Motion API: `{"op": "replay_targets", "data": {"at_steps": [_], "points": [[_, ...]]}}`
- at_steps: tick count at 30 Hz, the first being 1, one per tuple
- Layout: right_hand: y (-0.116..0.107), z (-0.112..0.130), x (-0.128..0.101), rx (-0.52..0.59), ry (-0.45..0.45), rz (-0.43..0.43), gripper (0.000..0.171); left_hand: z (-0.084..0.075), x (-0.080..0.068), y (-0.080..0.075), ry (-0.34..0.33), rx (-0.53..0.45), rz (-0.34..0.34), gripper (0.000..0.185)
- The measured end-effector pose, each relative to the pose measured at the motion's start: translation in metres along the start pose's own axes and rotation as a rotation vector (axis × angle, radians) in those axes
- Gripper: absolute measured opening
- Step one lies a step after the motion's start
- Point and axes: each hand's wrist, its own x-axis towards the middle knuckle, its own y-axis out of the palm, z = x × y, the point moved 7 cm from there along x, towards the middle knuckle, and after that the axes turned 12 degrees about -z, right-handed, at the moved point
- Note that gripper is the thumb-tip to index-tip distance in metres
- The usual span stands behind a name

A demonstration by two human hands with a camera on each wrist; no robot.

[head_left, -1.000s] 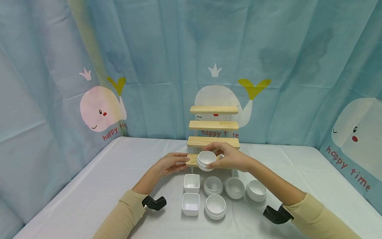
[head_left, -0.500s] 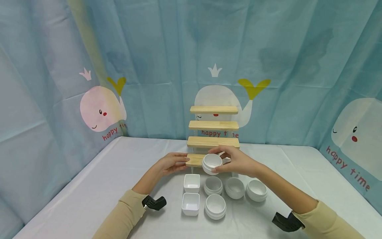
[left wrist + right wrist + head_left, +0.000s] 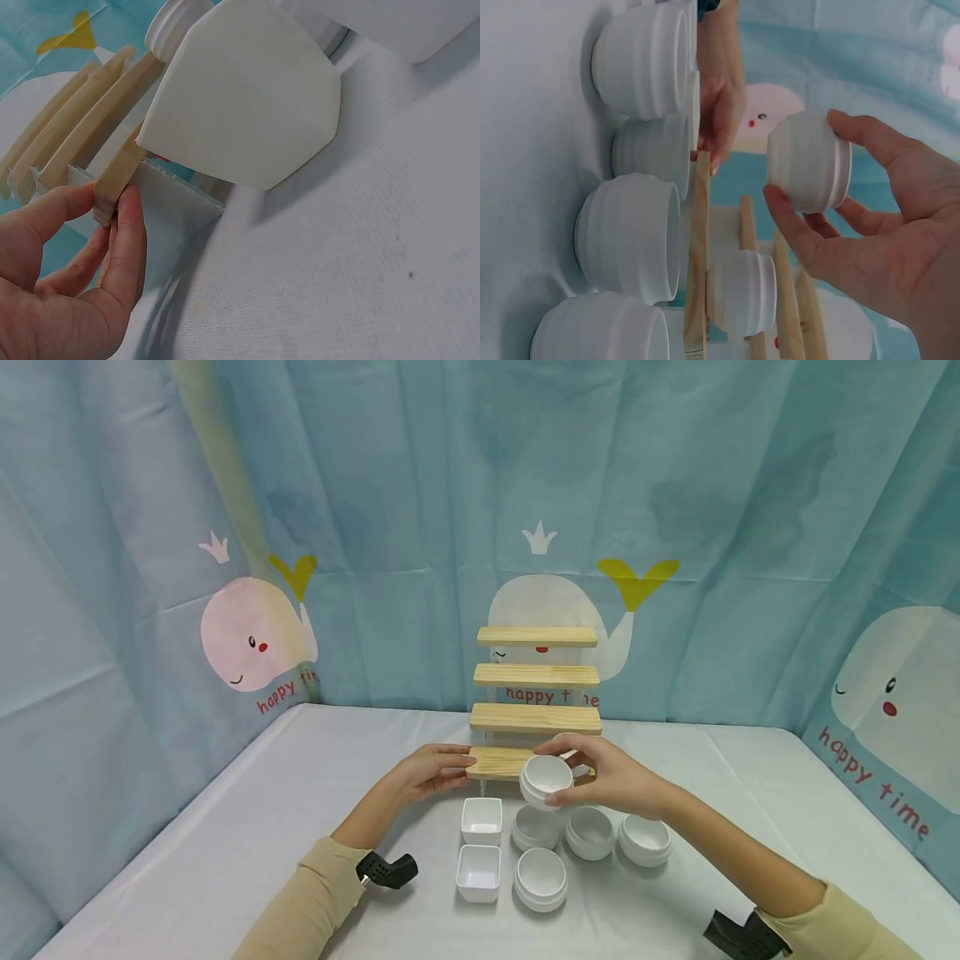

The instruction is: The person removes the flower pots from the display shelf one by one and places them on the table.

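My right hand (image 3: 557, 772) grips a small round white cup (image 3: 543, 778) between thumb and fingers, mouth up, in the air just in front of the lowest plank of a wooden step rack (image 3: 536, 675). In the right wrist view the held cup (image 3: 810, 161) is clear of everything. Another round cup (image 3: 739, 292) stands on the rack's lowest plank, mostly hidden behind my right hand in the head view. My left hand (image 3: 467, 762) pinches the left end of the lowest plank (image 3: 112, 191), thumb below and fingers above.
On the white table (image 3: 262, 810) before the rack stand two square white cups (image 3: 482, 820) (image 3: 478, 872) and several round ones (image 3: 590, 832), in two rows under the held cup. A whale-print curtain (image 3: 255, 635) closes the back and sides.
My right hand has carried the round cup to the right and slightly down, from the lowest plank's left part to above the round cups. The left hand has stayed on the plank.
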Motion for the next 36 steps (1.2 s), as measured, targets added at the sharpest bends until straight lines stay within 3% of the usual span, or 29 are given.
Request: {"op": "replay_targets", "data": {"at_steps": [36], "points": [[-0.025, 0.001, -0.048, 0.064, -0.043, -0.028, 0.054, 0.001, 0.001, 0.000, -0.001, 0.003, -0.006, 0.051]]}}
